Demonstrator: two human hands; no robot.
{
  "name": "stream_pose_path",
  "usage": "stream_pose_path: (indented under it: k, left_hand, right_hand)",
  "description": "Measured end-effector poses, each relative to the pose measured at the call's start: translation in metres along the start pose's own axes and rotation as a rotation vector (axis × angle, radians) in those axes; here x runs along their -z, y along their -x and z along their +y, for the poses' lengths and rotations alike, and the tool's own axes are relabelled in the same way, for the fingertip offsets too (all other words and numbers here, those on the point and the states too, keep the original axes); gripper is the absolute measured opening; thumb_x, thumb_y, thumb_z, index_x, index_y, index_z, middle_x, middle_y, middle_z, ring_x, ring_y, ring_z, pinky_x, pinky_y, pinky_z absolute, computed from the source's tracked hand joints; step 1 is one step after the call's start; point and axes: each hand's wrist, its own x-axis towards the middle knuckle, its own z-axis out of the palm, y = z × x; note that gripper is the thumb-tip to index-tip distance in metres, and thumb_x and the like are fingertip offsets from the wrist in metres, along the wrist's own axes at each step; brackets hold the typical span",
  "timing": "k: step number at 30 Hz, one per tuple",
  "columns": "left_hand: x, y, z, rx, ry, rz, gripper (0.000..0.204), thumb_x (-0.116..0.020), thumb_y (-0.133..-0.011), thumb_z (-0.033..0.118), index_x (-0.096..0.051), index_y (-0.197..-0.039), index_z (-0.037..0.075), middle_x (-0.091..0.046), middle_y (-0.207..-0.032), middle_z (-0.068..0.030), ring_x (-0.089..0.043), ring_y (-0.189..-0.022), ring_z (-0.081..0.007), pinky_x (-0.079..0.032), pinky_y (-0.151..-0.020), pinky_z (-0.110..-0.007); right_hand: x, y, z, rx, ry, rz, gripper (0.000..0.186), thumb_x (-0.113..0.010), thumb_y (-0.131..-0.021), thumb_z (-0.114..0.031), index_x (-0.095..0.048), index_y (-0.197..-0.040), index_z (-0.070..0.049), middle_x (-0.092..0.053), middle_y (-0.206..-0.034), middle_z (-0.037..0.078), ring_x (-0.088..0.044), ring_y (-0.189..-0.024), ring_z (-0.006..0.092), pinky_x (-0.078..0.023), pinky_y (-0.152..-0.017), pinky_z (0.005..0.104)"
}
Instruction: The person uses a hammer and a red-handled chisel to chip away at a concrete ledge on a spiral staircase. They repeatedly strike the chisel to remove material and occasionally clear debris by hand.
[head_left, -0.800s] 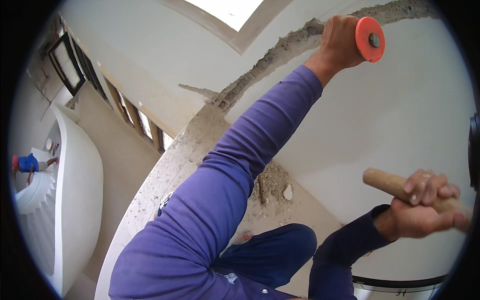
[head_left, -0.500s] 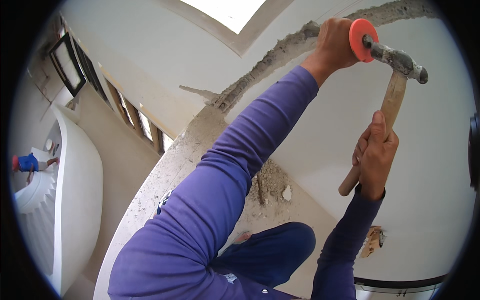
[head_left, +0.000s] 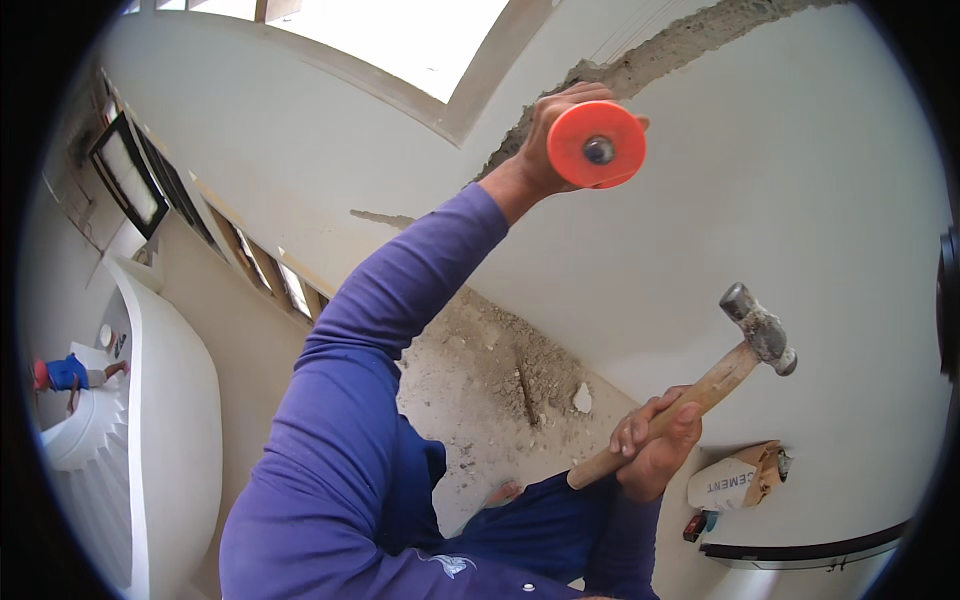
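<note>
My left hand (head_left: pixel 540 145) is closed on a chisel whose round orange guard (head_left: pixel 580 165) and metal end (head_left: pixel 599 150) face me. Behind it, a rough chiselled groove (head_left: pixel 680 40) runs along the white wall; the chisel's tip is hidden. My right hand (head_left: pixel 655 445) grips the wooden handle of a hammer (head_left: pixel 757 330), its steel head raised below and to the right of the guard, apart from it.
Rubble (head_left: pixel 525 370) lies on the surface below me. A torn paper bag (head_left: pixel 730 480) sits at lower right. At far left, a person in blue (head_left: pixel 62 374) is on a curved white staircase (head_left: pixel 170 420). A bright opening (head_left: pixel 390 40) is above.
My left hand and chisel have shifted left and down in the picture. The hammer has left the chisel's end and moved down. The view has shifted, showing more of the bag.
</note>
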Motion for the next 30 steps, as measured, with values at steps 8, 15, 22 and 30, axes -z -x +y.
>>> stream_pose_path:
  k: [8,15,22,30]
  left_hand:
    - [0.016,0.035,0.004,-0.076,-0.068,-0.338,0.019,-0.081,-0.086,0.004,-0.065,-0.076,0.005,-0.064,-0.074,-0.0056,-0.067,-0.076,-0.023,-0.061,-0.089,-0.044]
    - [-0.003,0.067,0.018,-0.025,-0.104,-0.551,0.024,-0.087,-0.081,0.01,-0.064,-0.073,0.008,-0.059,-0.068,-0.0031,-0.058,-0.066,-0.0202,-0.049,-0.062,-0.036]
    - [-0.03,0.026,0.038,-0.198,-0.154,-0.377,0.026,-0.088,-0.08,0.012,-0.063,-0.071,0.01,-0.056,-0.064,-0.0016,-0.054,-0.058,-0.0178,-0.044,-0.057,-0.032]
    - [-0.072,-0.015,0.027,-0.156,-0.176,-0.168,0.021,-0.084,-0.078,0.016,-0.065,-0.072,0.01,-0.064,-0.067,-0.0033,-0.06,-0.06,-0.0208,-0.048,-0.061,-0.034]
  right_hand:
    - [0.029,0.004,0.012,-0.14,-0.079,0.055,0.051,-0.051,-0.106,-0.058,-0.045,-0.099,-0.007,-0.045,-0.056,0.004,-0.043,-0.04,0.0114,-0.043,-0.039,0.0291]
    - [0.044,0.005,0.002,-0.281,-0.233,0.02,0.059,-0.051,-0.102,-0.065,-0.043,-0.098,-0.008,-0.043,-0.054,0.004,-0.041,-0.037,0.0116,-0.041,-0.037,0.0296]
    - [0.049,0.003,0.006,-0.283,-0.247,-0.003,0.063,-0.059,-0.097,-0.068,-0.044,-0.097,-0.007,-0.045,-0.054,0.006,-0.042,-0.037,0.0135,-0.042,-0.037,0.031]
    - [0.033,0.0,0.016,-0.304,-0.223,-0.026,0.058,-0.056,-0.1,-0.065,-0.045,-0.097,-0.008,-0.045,-0.054,0.005,-0.043,-0.037,0.0136,-0.043,-0.037,0.0304]
